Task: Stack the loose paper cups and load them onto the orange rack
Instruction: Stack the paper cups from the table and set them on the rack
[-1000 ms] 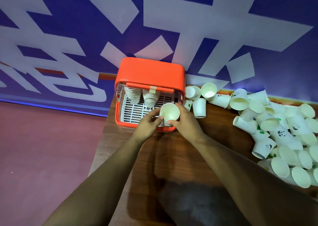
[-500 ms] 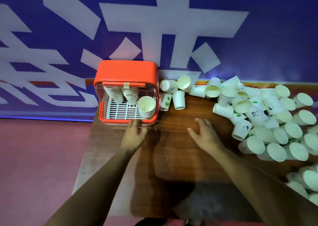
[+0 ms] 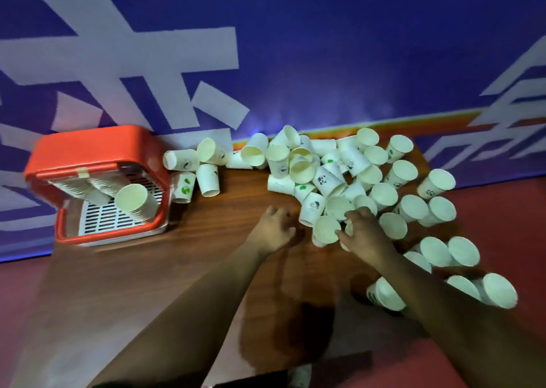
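Note:
The orange rack stands at the table's left end, with a white slatted tray inside. Three stacks of paper cups lean in it; the nearest stack tilts toward me. A big pile of loose paper cups covers the right half of the table. My right hand is at the pile's near edge, with thumb and fingers curled round one paper cup whose mouth faces me. My left hand hovers just left of it over the wood, fingers loosely bent, holding nothing.
A few cups lie beside the rack's right side. More cups reach the table's right near edge. A blue banner wall with white shapes rises behind. Reddish floor lies to the left and right.
Both hands have left the rack, where a stack now stands, and moved right to the loose pile. My right hand has closed on a cup. The view has swung right.

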{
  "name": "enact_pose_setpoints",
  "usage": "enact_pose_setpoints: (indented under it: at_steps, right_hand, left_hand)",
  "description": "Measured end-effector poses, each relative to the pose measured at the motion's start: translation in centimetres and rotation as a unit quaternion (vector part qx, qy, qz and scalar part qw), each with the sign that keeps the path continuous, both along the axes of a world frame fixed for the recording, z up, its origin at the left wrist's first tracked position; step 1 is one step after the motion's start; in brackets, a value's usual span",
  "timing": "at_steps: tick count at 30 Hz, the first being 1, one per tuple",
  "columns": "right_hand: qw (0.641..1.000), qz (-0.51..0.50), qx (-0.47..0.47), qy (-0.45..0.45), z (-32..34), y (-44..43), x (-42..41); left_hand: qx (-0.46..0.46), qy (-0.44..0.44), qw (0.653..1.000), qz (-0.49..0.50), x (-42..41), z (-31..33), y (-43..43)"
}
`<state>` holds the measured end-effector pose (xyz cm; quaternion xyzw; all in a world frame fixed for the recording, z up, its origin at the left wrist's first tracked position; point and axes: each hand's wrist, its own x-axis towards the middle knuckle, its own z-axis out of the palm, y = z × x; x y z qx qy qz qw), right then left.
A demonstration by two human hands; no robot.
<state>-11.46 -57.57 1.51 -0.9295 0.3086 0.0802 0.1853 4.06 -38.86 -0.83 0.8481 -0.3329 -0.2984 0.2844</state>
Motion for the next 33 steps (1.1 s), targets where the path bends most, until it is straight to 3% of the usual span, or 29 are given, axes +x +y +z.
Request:
enact_pose_setpoints:
  at_steps: [8,15,20,25,29,33]
  right_hand:
    - [0.987,0.146,-0.066,-0.009,-3.6,-1.0,-1.1]
    - [0.977,0.172,-0.055,-0.11,-6.0,-2.9,-2.7]
    - [0.975,0.086,0.074,-0.193,-6.0,-3.5,-4.3]
    - [0.968,0.004,0.148,-0.203,-5.3,-3.3,-4.2]
    - [0.956,-0.06,0.201,-0.207,-3.1,-2.8,-2.9]
    - [0.953,-0.065,0.226,-0.192,-1.6,-1.4,0.0]
  left_hand:
    - [0.056,0.063,0.991,0.103,0.1,-3.0,-8.7]
    - [0.072,0.138,0.976,0.154,0.9,-5.5,-12.2]
    - [0.118,0.105,0.976,0.15,0.7,-7.4,-12.2]
    - [0.071,0.148,0.975,0.152,-0.8,-8.0,-9.1]
    - [-0.003,0.236,0.947,0.219,-1.2,-6.9,-4.5]
    - [-0.081,0.328,0.898,0.283,0.1,-5.2,1.0]
